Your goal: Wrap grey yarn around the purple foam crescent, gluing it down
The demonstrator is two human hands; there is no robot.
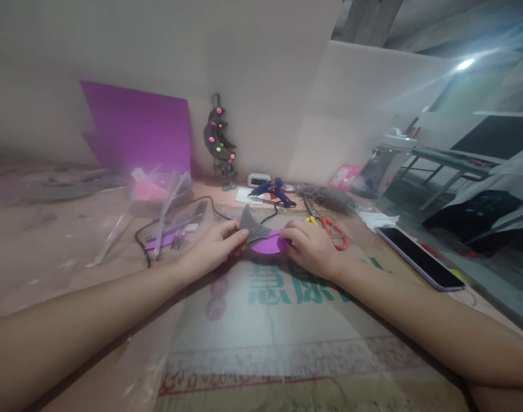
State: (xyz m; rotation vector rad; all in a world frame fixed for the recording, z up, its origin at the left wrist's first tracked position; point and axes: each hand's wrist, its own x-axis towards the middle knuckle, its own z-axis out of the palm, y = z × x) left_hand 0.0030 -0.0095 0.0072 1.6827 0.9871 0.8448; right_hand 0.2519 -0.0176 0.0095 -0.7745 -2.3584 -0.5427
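Both of my hands meet over a small purple crescent-shaped piece (268,245) partly wrapped in grey yarn (252,228). My left hand (213,247) pinches the yarn-covered end with fingers closed. My right hand (310,246) has its fingers curled on the purple end and pulls a thin strand of yarn across it. The piece rests on a flattened cardboard sheet (287,332) with green print.
Behind the hands lie a blue glue gun (272,190), orange-handled scissors (330,226), a heap of grey yarn (328,197) and a black cable (175,220). A phone (418,257) lies at right. A purple sheet (137,130) and a finished moon ornament (218,137) lean on the wall.
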